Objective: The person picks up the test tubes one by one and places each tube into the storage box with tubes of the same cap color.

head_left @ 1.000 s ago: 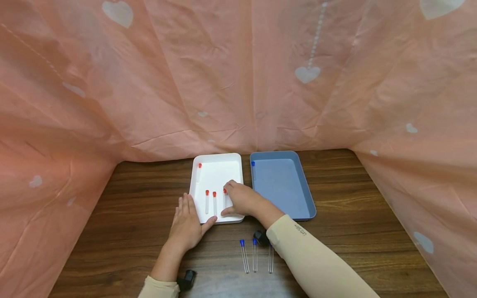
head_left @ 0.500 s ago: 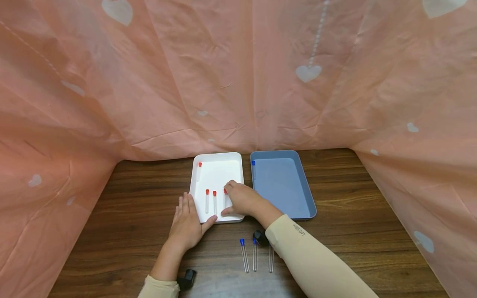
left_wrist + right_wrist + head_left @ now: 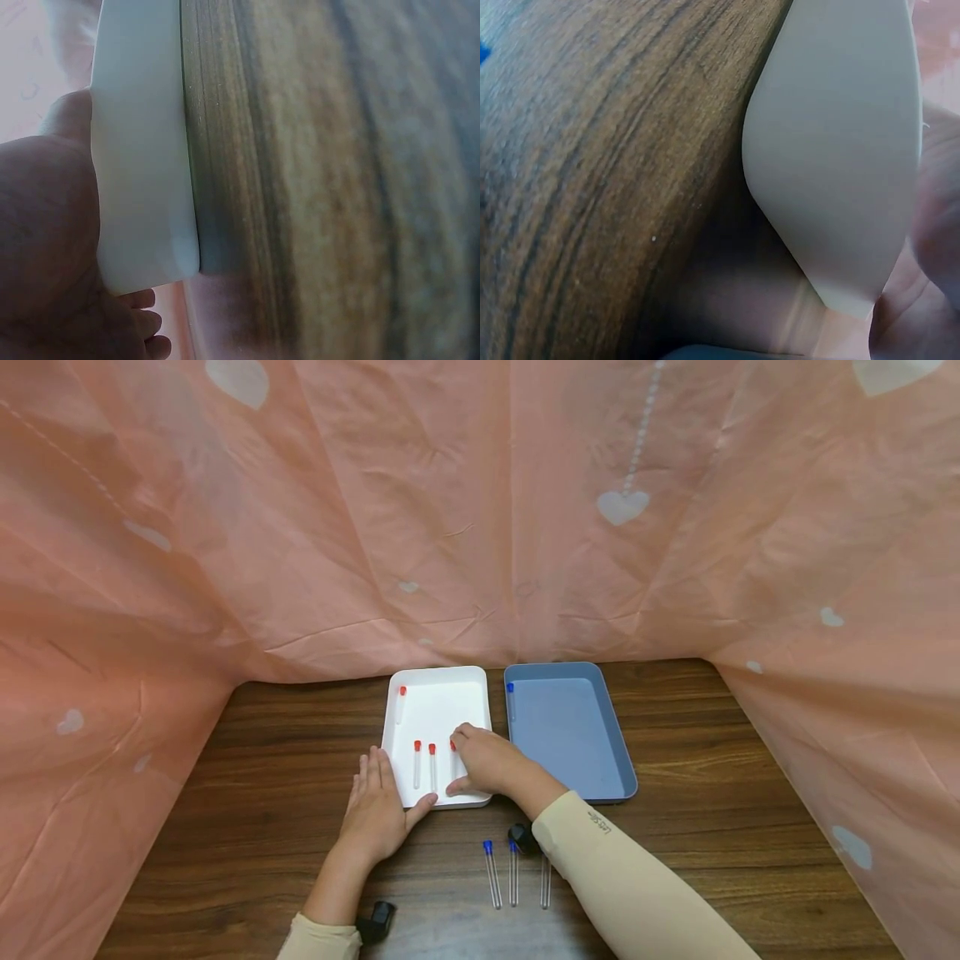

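A white tray (image 3: 435,714) holds several clear test tubes with red caps. One tube (image 3: 401,702) lies at its back left, with two tubes side by side near the front, the nearer-centre tube (image 3: 432,768) among them. My left hand (image 3: 375,818) rests along the tray's front left corner, fingers straight and thumb over the front rim. My right hand (image 3: 487,762) reaches over the right rim. Its fingertips overlap the red cap of another tube (image 3: 453,764), with the thumb near that tube's lower end. I cannot tell whether the right hand grips this tube.
A blue-grey tray (image 3: 570,735) stands right of the white one, with a blue-capped tube (image 3: 512,702) along its left wall. Several blue-capped tubes, one tube (image 3: 492,877) at the left, lie on the wooden table (image 3: 705,793) in front. A pink curtain (image 3: 450,527) encloses the table.
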{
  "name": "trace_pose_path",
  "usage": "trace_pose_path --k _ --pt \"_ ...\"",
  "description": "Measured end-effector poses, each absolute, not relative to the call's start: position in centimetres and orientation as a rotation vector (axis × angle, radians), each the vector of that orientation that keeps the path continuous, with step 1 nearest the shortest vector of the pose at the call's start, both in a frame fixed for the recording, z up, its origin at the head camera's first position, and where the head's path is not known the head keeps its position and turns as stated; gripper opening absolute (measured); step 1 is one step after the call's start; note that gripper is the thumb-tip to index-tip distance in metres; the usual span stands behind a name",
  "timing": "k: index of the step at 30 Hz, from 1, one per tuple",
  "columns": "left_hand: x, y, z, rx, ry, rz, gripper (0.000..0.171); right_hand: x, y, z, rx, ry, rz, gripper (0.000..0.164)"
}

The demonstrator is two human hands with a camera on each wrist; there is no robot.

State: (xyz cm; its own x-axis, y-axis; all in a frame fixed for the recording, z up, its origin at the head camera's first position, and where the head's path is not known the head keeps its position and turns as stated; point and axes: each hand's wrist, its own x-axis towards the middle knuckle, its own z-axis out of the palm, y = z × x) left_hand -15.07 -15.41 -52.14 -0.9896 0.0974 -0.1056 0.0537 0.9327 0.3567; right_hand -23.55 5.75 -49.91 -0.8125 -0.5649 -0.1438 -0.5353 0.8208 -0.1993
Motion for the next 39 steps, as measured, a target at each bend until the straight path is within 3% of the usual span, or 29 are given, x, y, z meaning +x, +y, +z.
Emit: trace_pose_path --k 39 --pt "-14.95 -15.41 -52.20 0.124 2.986 0.541 0.116 -23.39 5.70 -50.09 -0.929 2.832 -0.118 0.096"
